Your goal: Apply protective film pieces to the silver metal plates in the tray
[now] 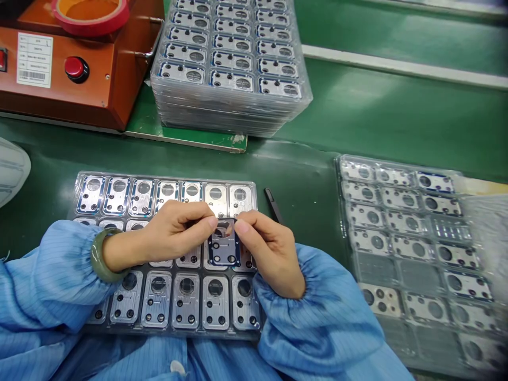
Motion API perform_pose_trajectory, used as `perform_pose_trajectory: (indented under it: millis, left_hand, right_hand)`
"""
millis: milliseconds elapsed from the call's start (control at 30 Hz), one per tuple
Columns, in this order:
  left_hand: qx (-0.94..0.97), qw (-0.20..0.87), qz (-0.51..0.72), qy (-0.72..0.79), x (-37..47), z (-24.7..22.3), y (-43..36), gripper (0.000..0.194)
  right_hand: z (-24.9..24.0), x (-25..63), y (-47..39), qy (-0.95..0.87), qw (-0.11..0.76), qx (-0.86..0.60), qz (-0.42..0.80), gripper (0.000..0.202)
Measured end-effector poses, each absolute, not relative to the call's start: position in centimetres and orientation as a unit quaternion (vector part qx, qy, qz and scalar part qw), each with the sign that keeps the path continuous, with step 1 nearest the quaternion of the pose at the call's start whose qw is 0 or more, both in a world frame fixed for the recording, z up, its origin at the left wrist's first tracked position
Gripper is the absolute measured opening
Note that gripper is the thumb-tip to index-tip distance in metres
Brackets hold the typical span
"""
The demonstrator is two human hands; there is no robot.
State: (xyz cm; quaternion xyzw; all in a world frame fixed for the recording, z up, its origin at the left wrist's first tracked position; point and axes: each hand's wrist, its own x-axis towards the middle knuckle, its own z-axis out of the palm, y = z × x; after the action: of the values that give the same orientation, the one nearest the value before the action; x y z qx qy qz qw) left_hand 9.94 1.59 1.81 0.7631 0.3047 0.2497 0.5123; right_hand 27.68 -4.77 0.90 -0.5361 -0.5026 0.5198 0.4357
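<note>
Blue smock (222, 362) foremost; left hand (178, 230), right hand (272, 248), each grip pinched on blue-edged plate (224, 250) above tray (198, 333).

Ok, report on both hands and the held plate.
Left hand, right hand: at upper corners of plate. Plate held over tray. Nothing visibly in the way.

Bright, soft glare on green tabletop (369, 111)
</note>
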Motion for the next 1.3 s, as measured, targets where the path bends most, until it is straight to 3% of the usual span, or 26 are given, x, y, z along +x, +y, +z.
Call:
perform_pose_trajectory:
  millis: [333, 600, 767, 1000, 1300]
  left_hand:
    - [0.718, 0.556, 0.257, 0.331, 9.8, 1.5, 1.6, 0.030]
    - [0.702, 0.567, 0.289, 0.320, 9.7, 1.0, 1.7, 0.018]
    - [0.704, 0.556, 0.288, 0.335, 9.8, 1.3, 1.7, 0.018]
    - [0.626, 0.658, 0.225, 0.353, 9.9, 1.7, 2.1, 0.023]
    - [0.605, 0.691, 0.224, 0.326, 9.6, 1.9, 2.5, 0.015]
  right_hand:
    - [0.5, 27.4, -4.8, -0.531, 0.440, -0.531, 0.492, 0.018]
    - [0.7, 27.1, -4.9, -0.569, 0.422, -0.534, 0.462, 0.007]
    - [0.6, 27.1, -4.9, -0.582, 0.411, -0.529, 0.462, 0.008]
    - [0.5, 27.6, -4.9, -0.533, 0.404, -0.531, 0.520, 0.013]
    - [1.2, 28.3, -4.6, -0.500, 0.371, -0.523, 0.582, 0.023]
